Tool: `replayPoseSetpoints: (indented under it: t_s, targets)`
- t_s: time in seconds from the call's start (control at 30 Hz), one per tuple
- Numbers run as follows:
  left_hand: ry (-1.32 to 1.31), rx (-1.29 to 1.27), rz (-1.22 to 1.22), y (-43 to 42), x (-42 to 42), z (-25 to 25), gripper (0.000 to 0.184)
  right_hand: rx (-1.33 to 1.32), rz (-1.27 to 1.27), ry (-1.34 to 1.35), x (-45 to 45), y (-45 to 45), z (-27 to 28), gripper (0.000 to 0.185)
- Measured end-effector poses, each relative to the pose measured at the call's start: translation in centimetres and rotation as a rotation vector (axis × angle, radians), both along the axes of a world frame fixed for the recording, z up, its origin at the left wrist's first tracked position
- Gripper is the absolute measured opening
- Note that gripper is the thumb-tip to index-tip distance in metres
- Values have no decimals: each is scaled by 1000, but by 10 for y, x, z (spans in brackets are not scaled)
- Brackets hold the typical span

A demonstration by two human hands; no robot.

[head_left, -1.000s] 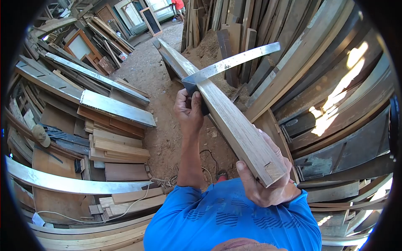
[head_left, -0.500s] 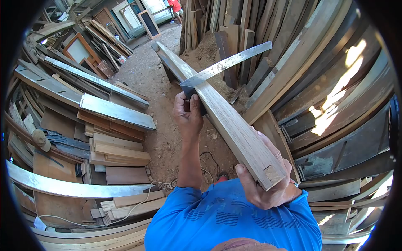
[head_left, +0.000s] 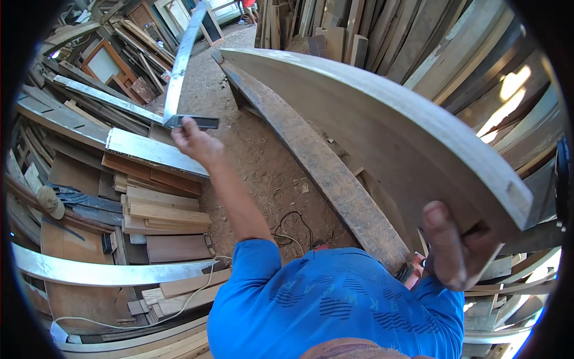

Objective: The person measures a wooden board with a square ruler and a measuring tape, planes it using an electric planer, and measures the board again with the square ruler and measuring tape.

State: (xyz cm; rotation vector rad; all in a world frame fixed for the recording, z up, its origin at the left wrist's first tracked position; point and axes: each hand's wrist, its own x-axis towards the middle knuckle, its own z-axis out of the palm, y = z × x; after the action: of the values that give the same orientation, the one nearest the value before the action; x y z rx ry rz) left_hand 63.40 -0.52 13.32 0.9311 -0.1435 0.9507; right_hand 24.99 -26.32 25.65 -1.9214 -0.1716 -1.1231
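Note:
A try square (head_left: 178, 78) with a long metal blade and a dark stock is in my left hand (head_left: 199, 142), which pinches the stock; the blade points up and away. The square is apart from the wooden board. My right hand (head_left: 448, 248) grips the near end of the wide wooden board (head_left: 382, 119), thumb on its broad face. That board is tilted on the right, and its far end is at the far end of a long, worn bench beam (head_left: 323, 164). A dark slot shows in the board's face near my right fingers.
Stacked timber (head_left: 164, 209) lies along the left. Upright planks (head_left: 418, 45) lean at the back right. A black cable (head_left: 293, 221) lies on the dirt floor. A red and black tool (head_left: 408, 272) is at the bench's near end. Far off, a person in red is partly visible.
My left hand has moved left with the square, off the wood. The board in my right hand has been lifted and turned to the right, showing its broad face and uncovering the bench beam.

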Motion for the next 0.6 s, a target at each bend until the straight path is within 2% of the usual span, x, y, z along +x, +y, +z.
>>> replayPoseSetpoints:
  t_s: [0.1, 0.2, 0.33, 0.4, 0.47, 0.6]
  targets:
    - [-74, -124, -88, 6, 1, -9, 18, 40, -71, -36, 5, 6, 8, 68]
    - [84, -166, -53, 13, -1, -23, 25, 73, -127, -57, 6, 9, 12, 70]
    - [249, -112, -107, 13, -1, -52, 23, 111, -173, -58, 15, 11, 19, 72]
    - [306, -89, -195, 2, -6, -62, 15, 122, -186, -62, 14, 8, 17, 73]
    - [402, -84, -245, -17, -22, -66, 14, 141, -199, -107, 14, 4, 3, 72]
    - [408, 18, -251, -50, -42, -82, 28, 158, -208, 11, -14, -17, -38, 79]
